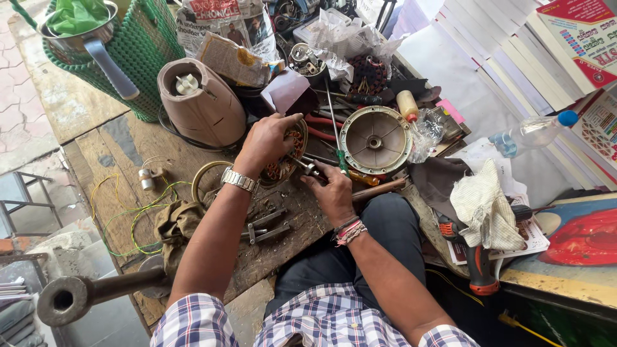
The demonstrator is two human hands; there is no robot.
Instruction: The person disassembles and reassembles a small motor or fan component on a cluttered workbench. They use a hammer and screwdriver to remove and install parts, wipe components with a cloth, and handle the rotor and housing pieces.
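My left hand [267, 142], with a metal watch on the wrist, grips a round motor stator with copper windings [287, 157] and holds it tilted on the wooden bench [116, 160]. My right hand [332, 189] holds a small metal tool [308, 168] whose tip touches the stator's lower edge. A screwdriver with a green handle [335, 138] lies just beyond the right hand. A round metal motor cover [375, 139] sits to the right of the stator.
A pinkish mixer base [204, 103] stands behind the left hand. Pliers [267, 228], a metal ring [209, 177] and green-yellow wires [128, 218] lie on the bench. A drill [472, 257], cloth [485, 205], plastic bottle [530, 132] and green basket [144, 51] surround it.
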